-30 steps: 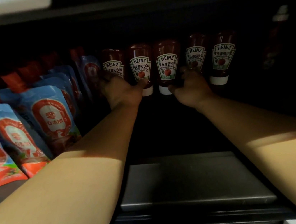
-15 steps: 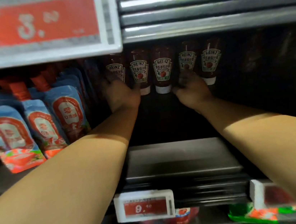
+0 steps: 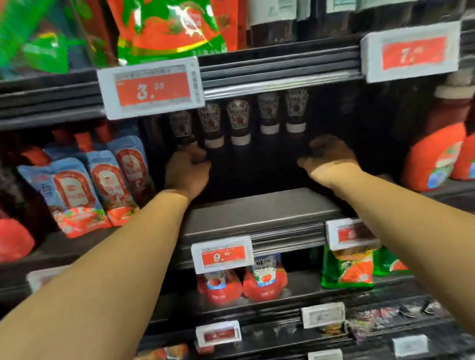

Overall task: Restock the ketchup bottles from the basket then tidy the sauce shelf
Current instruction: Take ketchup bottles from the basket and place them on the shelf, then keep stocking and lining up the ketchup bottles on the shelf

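Note:
Several dark Heinz ketchup bottles (image 3: 239, 119) stand cap-down in a row at the back of the dim middle shelf (image 3: 258, 211). My left hand (image 3: 188, 172) reaches in with curled fingers right under the cap of the leftmost bottle (image 3: 181, 125). Blur and shadow hide whether it grips the cap. My right hand (image 3: 328, 152) hovers lower and in front of the rightmost bottle (image 3: 296, 108), fingers relaxed, holding nothing and apart from the row. No basket is in view.
Blue and red sauce pouches (image 3: 103, 179) fill the shelf to the left, big red bottles (image 3: 437, 150) the right. Price tags (image 3: 151, 88) hang on the rail above and on the rail below (image 3: 222, 254). More pouches (image 3: 263, 279) sit on the lower shelf.
My view has pulled back and up, showing more shelves. Both hands have drawn back from the bottles; the right hand has let go and dropped below the row.

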Available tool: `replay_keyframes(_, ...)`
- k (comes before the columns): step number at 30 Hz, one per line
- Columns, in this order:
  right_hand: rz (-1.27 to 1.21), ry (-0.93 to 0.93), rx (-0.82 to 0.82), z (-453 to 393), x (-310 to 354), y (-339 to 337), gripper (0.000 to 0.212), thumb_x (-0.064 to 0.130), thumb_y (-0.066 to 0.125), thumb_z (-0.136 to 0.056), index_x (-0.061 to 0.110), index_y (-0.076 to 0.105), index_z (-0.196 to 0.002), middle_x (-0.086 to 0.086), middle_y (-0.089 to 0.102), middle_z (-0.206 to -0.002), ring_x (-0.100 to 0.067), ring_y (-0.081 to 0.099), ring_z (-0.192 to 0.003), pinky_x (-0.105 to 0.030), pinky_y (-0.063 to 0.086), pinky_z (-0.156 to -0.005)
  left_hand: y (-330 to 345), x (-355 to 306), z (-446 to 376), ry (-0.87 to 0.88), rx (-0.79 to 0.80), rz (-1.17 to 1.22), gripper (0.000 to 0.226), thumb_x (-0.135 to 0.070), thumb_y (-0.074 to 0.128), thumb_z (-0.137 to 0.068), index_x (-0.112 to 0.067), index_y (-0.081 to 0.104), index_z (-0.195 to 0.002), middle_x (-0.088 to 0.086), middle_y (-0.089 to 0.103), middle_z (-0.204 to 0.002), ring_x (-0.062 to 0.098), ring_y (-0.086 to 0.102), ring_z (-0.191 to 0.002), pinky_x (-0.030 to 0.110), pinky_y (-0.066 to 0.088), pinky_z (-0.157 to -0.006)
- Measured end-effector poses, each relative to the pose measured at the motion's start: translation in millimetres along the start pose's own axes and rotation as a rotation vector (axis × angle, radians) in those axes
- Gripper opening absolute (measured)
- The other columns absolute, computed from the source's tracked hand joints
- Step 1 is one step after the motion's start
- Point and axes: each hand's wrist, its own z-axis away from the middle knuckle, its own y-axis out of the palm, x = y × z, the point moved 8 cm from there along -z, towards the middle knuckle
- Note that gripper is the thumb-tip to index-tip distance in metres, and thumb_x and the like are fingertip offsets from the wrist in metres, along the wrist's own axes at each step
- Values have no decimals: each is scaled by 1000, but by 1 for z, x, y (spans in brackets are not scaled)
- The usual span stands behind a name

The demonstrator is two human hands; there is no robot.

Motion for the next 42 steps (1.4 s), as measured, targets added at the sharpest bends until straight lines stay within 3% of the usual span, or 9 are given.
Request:
replay_keyframes(5, 48, -113, 28, 42, -2, -33, 38, 24, 75, -84, 17, 65, -120, -5, 66, -123, -25, 60, -117, -26, 45, -100, -12, -10, 38, 12, 99, -69, 27, -9, 72, -88, -9, 70, -115, 6, 70, -119, 19, 63, -110, 14, 36, -89)
replay_keyframes(13, -155, -420, 90, 130, -18, -99, 28, 4, 65, -82, 23, 64, -103, 3, 67, -95, -5, 63, -82, -14, 50, -80, -48, -33, 163, 58, -124, 52, 25, -7, 67, -86, -23, 65, -105, 0, 70, -95, 17, 67, -89, 43, 56, -90)
replay_keyframes(18, -110, -556, 234, 187, -85, -127, 24, 18, 64, -83, 26, 65, -106, 8, 63, -100, 0, 62, -92, -10, 47, -80, -40, -31, 281, 166, -325, -52, 20, -21, 59, -85, -31, 61, -102, -16, 67, -95, -5, 60, -89, 9, 43, -84)
replay_keyframes(20, -28, -484, 327, 204, -142, -122, 21, 20, 67, -85, 30, 63, -102, 15, 60, -95, 0, 60, -89, -6, 45, -74, -9, -4, 323, 59, -240, -63, 22, -19, 60, -85, -33, 61, -102, -21, 66, -94, -3, 62, -87, 15, 46, -81)
replay_keyframes(25, 229, -62, 670, 256, -332, -81, 8, 8, 68, -88, 7, 64, -95, -4, 66, -88, -27, 63, -86, -30, 45, -77, 118, 106, 450, -382, 237, -176, 12, -6, 68, -87, -14, 61, -92, 0, 69, -88, 27, 66, -84, 39, 54, -82)
replay_keyframes(29, 322, 248, 841, 324, -449, -60, 9, 15, 69, -89, 20, 62, -87, 6, 61, -81, -16, 56, -82, -20, 34, -65, 200, 158, 567, -650, 576, -185, 12, 3, 69, -87, -8, 64, -88, 11, 69, -95, 27, 64, -88, 30, 55, -80)
replay_keyframes(34, 320, 557, 871, 401, -572, -30, 9, 14, 69, -85, 21, 65, -82, -11, 73, -92, -31, 68, -87, -37, 55, -81, 282, 219, 665, -790, 876, -304, 26, -15, 67, -92, -6, 67, -116, 15, 68, -117, 31, 65, -107, 35, 52, -90)
replay_keyframes(40, 363, 728, 965, 459, -715, 50, 8, 19, 65, -89, 22, 59, -91, -3, 61, -88, -25, 62, -84, -41, 60, -81, 391, 327, 733, -879, 964, -361, 32, -17, 62, -93, -8, 65, -123, 14, 64, -128, 30, 60, -115, 32, 48, -92)
replay_keyframes(42, 349, 752, 964, 462, -759, 85, 10, 18, 64, -92, 24, 57, -90, -1, 59, -89, -19, 61, -76, -29, 60, -71, 438, 361, 745, -864, 985, -324, 38, -22, 63, -94, -9, 62, -131, 13, 60, -134, 29, 58, -120, 26, 45, -95)
